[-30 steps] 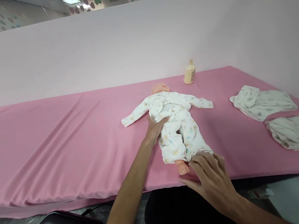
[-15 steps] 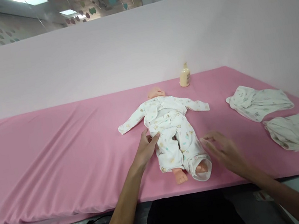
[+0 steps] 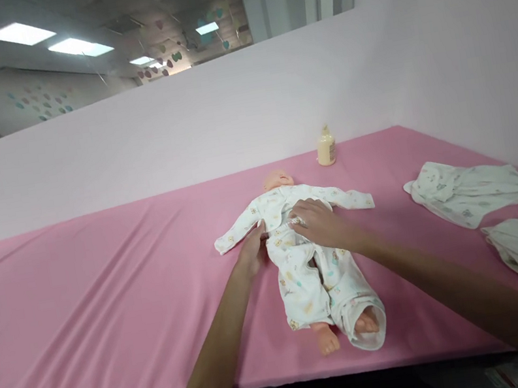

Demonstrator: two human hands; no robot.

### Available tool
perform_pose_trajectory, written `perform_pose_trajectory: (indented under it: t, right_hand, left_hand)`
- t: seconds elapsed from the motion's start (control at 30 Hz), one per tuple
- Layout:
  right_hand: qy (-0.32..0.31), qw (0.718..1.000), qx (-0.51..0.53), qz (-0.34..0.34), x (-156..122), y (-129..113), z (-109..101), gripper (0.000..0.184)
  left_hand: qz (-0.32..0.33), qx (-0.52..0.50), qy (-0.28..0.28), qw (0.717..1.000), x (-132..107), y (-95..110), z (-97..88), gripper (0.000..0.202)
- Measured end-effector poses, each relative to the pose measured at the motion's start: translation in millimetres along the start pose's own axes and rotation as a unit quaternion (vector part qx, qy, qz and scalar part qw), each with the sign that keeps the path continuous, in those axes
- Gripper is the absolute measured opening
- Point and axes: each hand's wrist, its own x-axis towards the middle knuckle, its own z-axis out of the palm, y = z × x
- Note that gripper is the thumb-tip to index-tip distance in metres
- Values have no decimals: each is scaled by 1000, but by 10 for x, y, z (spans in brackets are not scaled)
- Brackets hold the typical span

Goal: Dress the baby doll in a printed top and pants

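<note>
A baby doll lies on its back, dressed in a white printed baby jacket and white printed baby pants. Its sleeves spread to both sides. One bare foot pokes out of a pant leg; the other sits inside a wide, folded-back cuff. At the doll's left-hand side in view, my left hand is closed at the edge of the waistband, its fingertips partly hidden. My right hand reaches across the belly, fingers curled onto the front of the waistband below the jacket hem.
A pale yellow pump bottle stands behind the doll near the white wall. Two folded white printed garments lie at the right. Pink cloth with creases covers the table, whose front edge is close to me.
My right hand has moved from beside the cuffed pant leg up and left onto the waistband. My left hand has slid slightly up along the doll's side. The view has tilted upward.
</note>
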Motion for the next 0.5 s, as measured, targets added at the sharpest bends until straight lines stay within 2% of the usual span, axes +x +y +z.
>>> perform_pose_trajectory:
  t: [0.1,0.23,0.37,0.5]
  right_hand:
    - [-3,999,-31,-25,158,9,81,17]
    - [-9,999,20,-25,212,4,157,13]
    - [-13,997,76,-13,198,-2,201,14]
    - [-45,995,85,21,269,-9,150,24]
  left_hand:
    - [23,36,16,999,37,33,-9,50]
    - [14,-25,-43,999,105,83,38,53]
    - [-9,-70,-85,994,234,75,195,57]
    - [9,-59,-49,997,348,86,385,64]
